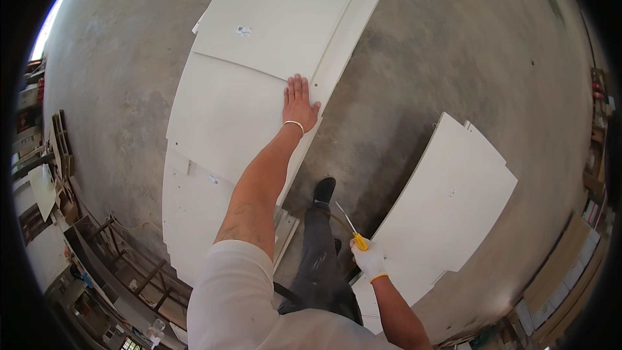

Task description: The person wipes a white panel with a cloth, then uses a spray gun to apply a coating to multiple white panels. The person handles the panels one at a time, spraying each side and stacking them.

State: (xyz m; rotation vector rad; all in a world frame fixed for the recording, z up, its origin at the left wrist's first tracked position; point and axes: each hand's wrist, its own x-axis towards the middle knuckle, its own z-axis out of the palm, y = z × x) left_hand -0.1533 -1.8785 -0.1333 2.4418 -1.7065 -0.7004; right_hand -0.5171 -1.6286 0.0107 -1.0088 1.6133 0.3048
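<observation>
My left hand (299,102) is bare and lies flat with its fingers stretched out on a stack of white panels (227,107). Its fingertips reach the edge of a smaller white panel (278,16) that lies on top and bears a small label (244,30). In a white glove with a yellow cuff, my right hand (370,262) is closed around the yellow handle of a screwdriver (359,241). The thin metal shaft points up and to the left. Beside the glove, on the right, lies another white panel (447,201).
Grey concrete floor (402,58) runs around both groups of panels. My foot in a dark shoe (324,189) stands between them. A metal frame (152,279) and leaning boards (61,139) are at the left. Flat boards (560,262) are stacked along the right edge.
</observation>
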